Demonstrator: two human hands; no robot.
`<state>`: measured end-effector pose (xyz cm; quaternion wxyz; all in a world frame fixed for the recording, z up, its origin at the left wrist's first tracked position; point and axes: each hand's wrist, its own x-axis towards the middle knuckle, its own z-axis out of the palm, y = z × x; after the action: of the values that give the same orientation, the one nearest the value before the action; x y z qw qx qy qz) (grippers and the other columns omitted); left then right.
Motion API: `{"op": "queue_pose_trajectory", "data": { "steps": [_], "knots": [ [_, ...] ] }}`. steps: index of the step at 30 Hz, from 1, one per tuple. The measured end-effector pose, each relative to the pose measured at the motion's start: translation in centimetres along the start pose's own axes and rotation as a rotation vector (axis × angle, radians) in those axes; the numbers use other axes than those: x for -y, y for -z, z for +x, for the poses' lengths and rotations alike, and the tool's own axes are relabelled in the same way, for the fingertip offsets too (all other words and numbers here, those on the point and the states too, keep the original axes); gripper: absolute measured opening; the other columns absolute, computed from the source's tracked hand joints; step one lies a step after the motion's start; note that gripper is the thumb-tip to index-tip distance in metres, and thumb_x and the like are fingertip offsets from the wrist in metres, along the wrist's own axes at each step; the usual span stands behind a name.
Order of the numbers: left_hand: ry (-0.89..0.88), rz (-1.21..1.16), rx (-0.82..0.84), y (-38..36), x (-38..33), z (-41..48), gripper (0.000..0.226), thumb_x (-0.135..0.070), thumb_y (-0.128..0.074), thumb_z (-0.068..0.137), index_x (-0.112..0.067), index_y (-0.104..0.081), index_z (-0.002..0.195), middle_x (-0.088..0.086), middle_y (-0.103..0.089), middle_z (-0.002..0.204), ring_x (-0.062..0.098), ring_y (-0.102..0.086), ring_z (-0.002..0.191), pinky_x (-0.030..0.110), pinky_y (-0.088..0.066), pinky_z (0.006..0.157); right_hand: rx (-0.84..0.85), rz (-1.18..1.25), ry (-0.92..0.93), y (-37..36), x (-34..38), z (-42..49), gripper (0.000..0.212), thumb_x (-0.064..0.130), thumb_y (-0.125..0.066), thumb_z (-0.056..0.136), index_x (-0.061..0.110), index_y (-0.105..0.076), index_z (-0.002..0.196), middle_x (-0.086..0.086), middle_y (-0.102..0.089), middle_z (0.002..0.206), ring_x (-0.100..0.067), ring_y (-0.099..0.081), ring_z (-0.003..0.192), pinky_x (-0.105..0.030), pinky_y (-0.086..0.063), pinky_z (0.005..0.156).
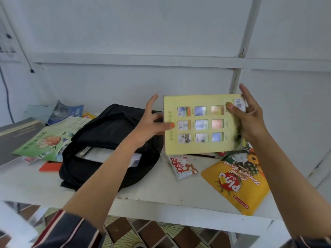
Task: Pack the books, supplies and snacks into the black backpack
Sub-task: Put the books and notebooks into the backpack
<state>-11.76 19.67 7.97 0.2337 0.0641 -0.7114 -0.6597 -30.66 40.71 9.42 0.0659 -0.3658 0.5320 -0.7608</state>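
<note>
Below the right fingers, snacks: a yellow pineapple-biscuit pouch lies flat near the front edge of the white table. A white-and-red packet lies just beyond it, and a pencil lies under the raised book.
Down and left of the left fingers, bag: the black backpack lies on the table with its mouth unzipped. Something white is already inside.
Between the fingers, book: the yellow book is held in the air, cover toward the camera and tilted slightly. Its long axis runs across from one hand to the other.
Left hand: its thumb presses the cover at the left edge and the other fingers go behind; the forefinger sticks up free.
Right hand: it pinches the right edge by the barcode the same way, thumb in front and fingers behind.
What the move turns on: the bag's mouth lies down and left of the book, on the left hand's side, and it also runs roughly across. The book probably needs lowering leftward, an edge first.
Farther left of the fingers, waiting: a green book and a blue booklet lie beyond the bag.
</note>
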Motion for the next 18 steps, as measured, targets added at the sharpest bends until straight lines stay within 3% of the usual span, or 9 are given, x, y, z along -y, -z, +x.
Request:
{"op": "queue_pose_trajectory", "data": {
  "steps": [1,3,6,10,14,18],
  "knots": [
    [0.003,-0.031,0.009,0.0,0.8,-0.4,0.102,-0.019,-0.074,0.068,-0.050,-0.007,0.138,0.000,-0.069,0.106,0.017,-0.067,0.096,0.030,-0.056,0.070,-0.028,0.054,-0.029,-0.5,-0.1,-0.1,0.056,0.004,-0.066,0.080,0.042,-0.053,0.120,0.003,-0.054,0.133,-0.017,-0.062,0.109,-0.033,-0.055,0.086],
    [-0.024,-0.115,-0.019,0.0,1.8,-0.8,0.098,-0.011,-0.066,0.080,-0.051,0.000,0.140,-0.004,-0.070,0.107,0.018,-0.066,0.101,0.032,-0.056,0.073,-0.027,0.147,-0.088,-1.7,-0.5,-0.4,0.048,0.002,-0.062,0.083,0.037,-0.058,0.116,0.012,-0.063,0.121,-0.016,-0.066,0.101,-0.030,-0.058,0.074],
    [-0.083,-0.125,-0.059,1.4,1.3,-1.0,0.083,0.003,-0.058,0.086,-0.054,-0.021,0.134,-0.017,-0.065,0.113,0.014,-0.064,0.104,0.030,-0.056,0.070,0.001,0.171,-0.184,-3.8,-1.1,-1.1,0.035,0.003,-0.059,0.085,0.031,-0.067,0.105,0.007,-0.072,0.101,-0.014,-0.069,0.091,-0.028,-0.057,0.069],
    [-0.080,-0.125,-0.040,5.2,1.5,-2.0,0.076,0.005,-0.055,0.086,-0.054,-0.034,0.128,-0.015,-0.057,0.126,0.012,-0.062,0.109,0.028,-0.055,0.073,0.056,0.102,-0.227,-6.3,-2.5,-3.3,0.024,0.008,-0.062,0.081,0.025,-0.075,0.093,0.002,-0.072,0.103,-0.016,-0.069,0.092,-0.028,-0.056,0.071],
    [0.000,-0.180,-0.014,9.4,2.1,-3.1,0.066,0.003,-0.053,0.087,-0.048,-0.043,0.127,-0.017,-0.064,0.116,0.012,-0.063,0.106,0.029,-0.055,0.074,0.118,0.148,-0.224,-9.8,-4.2,-6.3,0.040,-0.008,-0.061,0.073,0.025,-0.074,0.093,0.010,-0.072,0.100,-0.010,-0.069,0.091,-0.022,-0.056,0.068],
    [0.065,-0.105,0.078,13.3,2.9,-4.7,0.061,0.000,-0.055,0.088,-0.052,-0.049,0.120,-0.011,-0.055,0.131,0.013,-0.060,0.113,0.031,-0.055,0.080,0.075,0.196,-0.295,-13.6,-5.9,-9.1,0.055,-0.007,-0.067,0.062,0.022,-0.066,0.109,0.000,-0.071,0.106,-0.018,-0.069,0.094,-0.029,-0.057,0.068]
  ]
}}
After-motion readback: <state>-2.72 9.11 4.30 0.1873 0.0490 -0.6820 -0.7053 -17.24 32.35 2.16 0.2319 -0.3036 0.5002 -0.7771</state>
